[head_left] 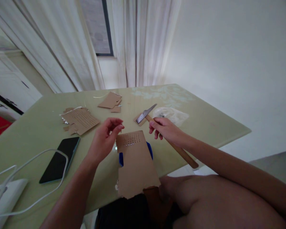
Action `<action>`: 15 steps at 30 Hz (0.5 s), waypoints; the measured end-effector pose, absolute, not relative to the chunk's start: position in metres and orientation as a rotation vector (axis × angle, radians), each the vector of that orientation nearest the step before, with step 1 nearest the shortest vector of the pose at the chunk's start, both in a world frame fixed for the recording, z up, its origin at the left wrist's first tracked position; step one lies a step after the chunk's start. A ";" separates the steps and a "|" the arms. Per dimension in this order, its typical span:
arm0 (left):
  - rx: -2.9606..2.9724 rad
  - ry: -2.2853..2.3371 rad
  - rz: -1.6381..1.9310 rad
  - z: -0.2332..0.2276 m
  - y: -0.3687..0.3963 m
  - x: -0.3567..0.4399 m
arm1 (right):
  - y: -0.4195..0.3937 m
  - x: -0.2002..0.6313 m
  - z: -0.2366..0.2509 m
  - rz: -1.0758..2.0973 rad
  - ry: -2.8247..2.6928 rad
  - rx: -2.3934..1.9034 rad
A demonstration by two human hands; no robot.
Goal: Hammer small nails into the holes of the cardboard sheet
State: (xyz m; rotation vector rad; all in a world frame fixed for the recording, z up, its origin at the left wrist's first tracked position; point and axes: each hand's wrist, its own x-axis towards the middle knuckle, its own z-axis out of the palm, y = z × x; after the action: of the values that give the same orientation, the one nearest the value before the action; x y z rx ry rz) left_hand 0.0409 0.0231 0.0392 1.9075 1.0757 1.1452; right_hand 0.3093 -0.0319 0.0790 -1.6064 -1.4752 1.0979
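My right hand [163,128] grips the wooden handle of a hammer [147,114], whose metal head rests on a small cardboard scrap on the table. My left hand [107,136] hovers over the table with its fingertips pinched together; whether a small thing sits between them is too small to tell. Just below both hands lies a brown cardboard sheet [135,165] with rows of small holes near its top edge. It overhangs the table's front edge and covers a blue object [120,159].
On the pale green table [38,127] lie torn cardboard pieces [79,120], more scraps [111,101], a clear plastic bag [173,114], a black phone [59,159], and a white cable [33,178] leading to a white device [4,197]. Curtains and a window stand behind.
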 end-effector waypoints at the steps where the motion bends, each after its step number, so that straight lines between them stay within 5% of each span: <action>1: 1.876 0.959 1.128 0.042 0.014 0.045 | -0.033 0.313 0.084 1.087 -1.520 -1.589; 15: 2.024 0.867 0.884 0.045 -0.002 0.057 | -0.054 0.327 0.124 0.833 -1.999 -1.514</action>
State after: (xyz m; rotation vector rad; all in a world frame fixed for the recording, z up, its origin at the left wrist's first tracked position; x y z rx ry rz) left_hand 0.0566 -0.0024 0.0453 2.0241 0.8670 0.8843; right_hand 0.3270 -0.0541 0.1237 -1.5139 -1.9994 0.8331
